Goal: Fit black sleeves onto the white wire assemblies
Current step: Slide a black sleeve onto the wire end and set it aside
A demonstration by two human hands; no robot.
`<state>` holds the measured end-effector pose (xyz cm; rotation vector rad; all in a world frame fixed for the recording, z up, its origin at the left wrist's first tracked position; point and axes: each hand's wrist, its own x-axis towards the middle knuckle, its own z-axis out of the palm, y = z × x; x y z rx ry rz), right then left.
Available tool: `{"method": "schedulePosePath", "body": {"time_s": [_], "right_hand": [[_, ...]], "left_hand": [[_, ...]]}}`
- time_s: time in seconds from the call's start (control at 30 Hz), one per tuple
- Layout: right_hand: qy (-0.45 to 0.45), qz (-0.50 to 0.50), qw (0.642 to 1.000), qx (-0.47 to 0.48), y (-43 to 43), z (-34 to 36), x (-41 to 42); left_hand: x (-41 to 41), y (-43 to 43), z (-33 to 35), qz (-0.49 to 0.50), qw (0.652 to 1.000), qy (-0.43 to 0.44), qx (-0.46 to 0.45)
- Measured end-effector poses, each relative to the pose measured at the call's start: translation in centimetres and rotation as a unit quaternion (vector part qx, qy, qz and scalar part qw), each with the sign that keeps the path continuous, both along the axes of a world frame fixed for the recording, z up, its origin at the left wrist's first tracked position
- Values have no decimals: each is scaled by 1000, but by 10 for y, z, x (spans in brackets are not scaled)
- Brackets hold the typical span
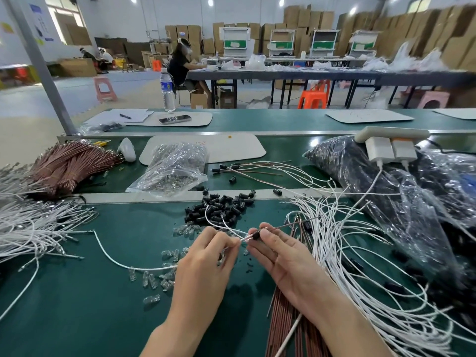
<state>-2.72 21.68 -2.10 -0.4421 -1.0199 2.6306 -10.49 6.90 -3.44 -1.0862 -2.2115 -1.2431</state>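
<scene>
left hand [206, 256] pinches a white wire [246, 237] end, right hand [286, 256] pinches a black sleeve [256, 235] at it, above the worktop [77, 305]. sleeve pile [221, 207] just behind; clear bulbs [159, 276] left, white wire tangle [342, 253] crowding right.

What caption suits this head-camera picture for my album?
Left hand pinches a white wire while right hand holds a black sleeve at its tip, spare sleeves piled behind.

I see free room on the near left of the mat [64, 305], crossed only by one loose wire [113, 260]. Bulbs [152, 280] lie scattered at the middle, sleeves [221, 207] are piled farther. White wires [360, 266] and a bag [386, 197] fill the right; brown wires [283, 338] block the near right.
</scene>
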Motion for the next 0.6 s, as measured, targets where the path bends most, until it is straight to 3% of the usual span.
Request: {"method": "schedulePosePath", "body": {"time_s": [0.2, 0.4, 0.6], "right_hand": [[-2, -17, 1000, 22, -2, -1, 0], [9, -46, 999, 5, 4, 3, 4], [-5, -20, 995, 97, -6, 2, 1]], "left_hand": [[1, -3, -2, -55, 998, -41, -9], [-6, -5, -2, -38, 998, -44, -17], [-3, -1, -1, -70, 997, -44, -8]]}}
